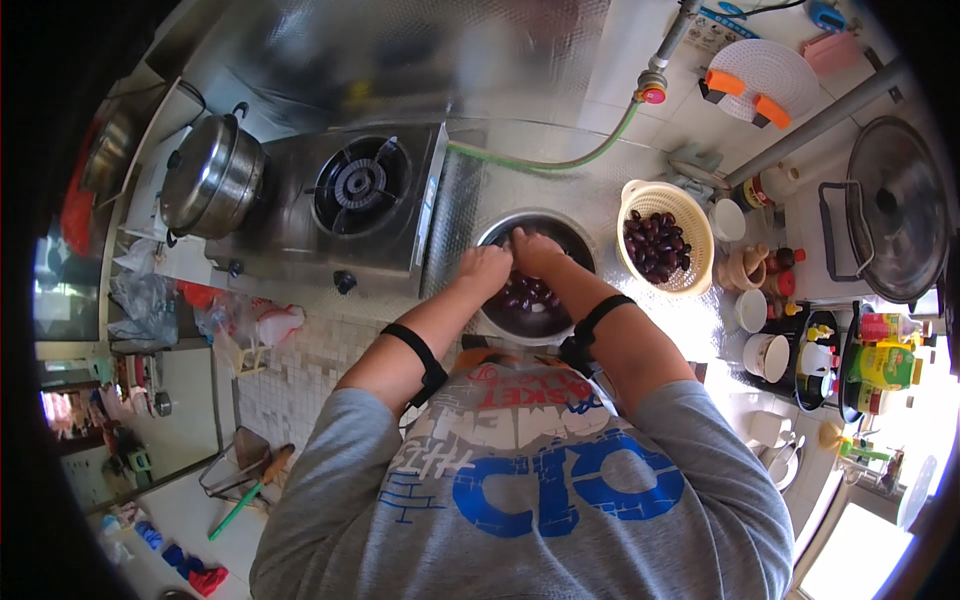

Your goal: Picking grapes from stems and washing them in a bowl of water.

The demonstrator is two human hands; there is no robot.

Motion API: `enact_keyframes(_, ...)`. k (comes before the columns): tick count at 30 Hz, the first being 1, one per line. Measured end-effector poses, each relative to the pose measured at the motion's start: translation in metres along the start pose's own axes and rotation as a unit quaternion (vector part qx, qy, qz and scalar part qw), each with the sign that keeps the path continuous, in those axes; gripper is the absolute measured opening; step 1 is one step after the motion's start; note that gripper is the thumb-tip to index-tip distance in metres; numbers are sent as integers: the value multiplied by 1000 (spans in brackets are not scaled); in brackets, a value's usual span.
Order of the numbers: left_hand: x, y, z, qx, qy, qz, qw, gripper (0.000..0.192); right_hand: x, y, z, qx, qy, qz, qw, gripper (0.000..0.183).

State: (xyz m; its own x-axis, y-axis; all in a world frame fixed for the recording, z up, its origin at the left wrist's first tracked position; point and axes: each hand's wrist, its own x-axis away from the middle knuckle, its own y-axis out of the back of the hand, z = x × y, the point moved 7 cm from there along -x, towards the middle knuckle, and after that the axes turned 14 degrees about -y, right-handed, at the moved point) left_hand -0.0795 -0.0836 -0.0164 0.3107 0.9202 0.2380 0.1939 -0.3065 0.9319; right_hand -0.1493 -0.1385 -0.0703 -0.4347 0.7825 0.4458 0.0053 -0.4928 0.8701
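Note:
A round stainless-steel bowl [517,330] stands on the metal-covered counter right in front of me. Dark red oval fruits [525,292], jujube-like, lie in its lower part along with a small pale piece. Over the bowl's far half, my left hand [484,268] and my right hand [536,251] meet with bent fingers. Whatever may be between the fingertips is too small and too covered to make out. To the right of the bowl, a cream plastic colander [697,259] holds more of these dark fruits [656,246].
Left of the bowl is a gas stove [360,180] with a lidded steel pot [214,176] beyond its burner. A green-edged hose [555,163] crosses the counter behind the bowl. Small bowls, a wooden mortar [739,270] and bottles [885,364] line the right side.

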Motion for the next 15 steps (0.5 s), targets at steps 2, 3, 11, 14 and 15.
enact_keyframes(2,-2,-2,-1,-6,-8,0,1000,22,-8,-3,-17,-42,-16,-37,998,35)
enact_keyframes(3,-2,-5,-5,-24,-39,7,999,23,-12,-3,-25,-42,-18,-37,998,35)
enact_keyframes(11,-6,-16,-13,53,-37,110,992,23,13,-5,-52,-11,-75,3,997,31)
enact_keyframes(14,-8,-24,-9,44,-21,114,992,24,22,1,-47,-18,-62,28,998,37)
enact_keyframes(15,-14,-41,0,69,-29,118,990,25,23,2,-42,-23,-38,19,999,38)
